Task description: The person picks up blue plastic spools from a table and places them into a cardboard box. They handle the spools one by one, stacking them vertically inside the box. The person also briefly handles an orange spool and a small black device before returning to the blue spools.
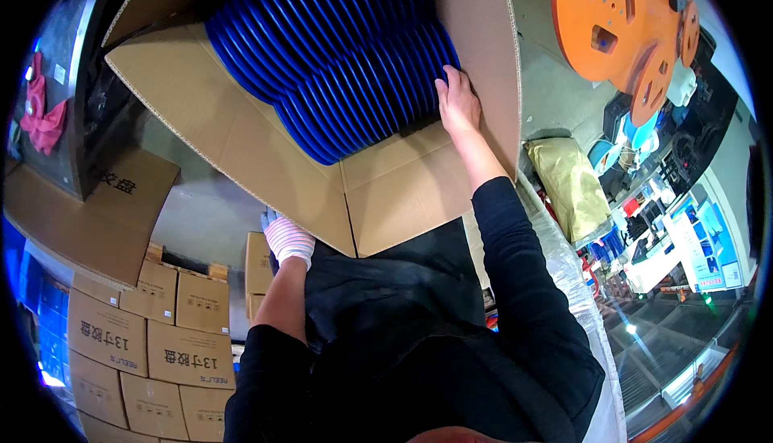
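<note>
A large open cardboard box (403,217) stands before me, holding two rows of blue plastic reels (362,80) packed on edge. Inside it, my bare right hand (459,103) lies at the right end of the nearer row. Its fingers are extended and touch the rim of the last reel beside the box wall. My left hand (288,238), in a pink-and-white striped glove with grey fingers, rests against the outside of the near-left flap. The fingers that show are stretched out; the flap hides part of this hand.
Stacked, closed cartons (189,358) stand at the lower left, near a loose cardboard flap (88,209). Large orange discs (604,24) are at the upper right, above a gold-coloured sack (570,185). A dark metal panel (68,80) rises at the left, with a pink cloth (42,113) beside it.
</note>
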Action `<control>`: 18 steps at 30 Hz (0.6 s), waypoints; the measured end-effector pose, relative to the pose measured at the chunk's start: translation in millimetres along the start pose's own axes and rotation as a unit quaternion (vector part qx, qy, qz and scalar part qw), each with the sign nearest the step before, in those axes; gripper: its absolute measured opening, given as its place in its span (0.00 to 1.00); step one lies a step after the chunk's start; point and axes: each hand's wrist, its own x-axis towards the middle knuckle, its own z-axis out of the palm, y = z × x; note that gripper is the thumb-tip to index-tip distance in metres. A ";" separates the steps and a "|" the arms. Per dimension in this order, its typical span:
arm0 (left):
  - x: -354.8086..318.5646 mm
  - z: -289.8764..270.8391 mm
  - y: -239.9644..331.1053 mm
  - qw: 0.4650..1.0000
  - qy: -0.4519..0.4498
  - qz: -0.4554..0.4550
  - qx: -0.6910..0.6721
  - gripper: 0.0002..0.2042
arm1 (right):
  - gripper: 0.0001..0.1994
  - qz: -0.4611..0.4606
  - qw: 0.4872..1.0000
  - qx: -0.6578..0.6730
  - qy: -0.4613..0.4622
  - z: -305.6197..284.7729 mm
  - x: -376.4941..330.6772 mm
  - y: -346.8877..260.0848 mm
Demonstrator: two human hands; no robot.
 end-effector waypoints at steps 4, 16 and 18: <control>-1.8 1.0 2.3 0.999 -0.018 -0.008 -0.031 0.29 | 0.14 0.051 0.996 -0.063 -0.031 -0.2 8.9 -5.1; -6.4 5.0 4.7 0.996 0.073 0.000 -0.047 0.21 | 0.15 -0.159 0.973 -0.133 0.104 5.9 4.6 0.6; -6.5 -1.4 7.3 0.997 0.064 0.001 -0.034 0.21 | 0.15 -0.189 0.967 -0.159 0.060 0.8 7.9 1.4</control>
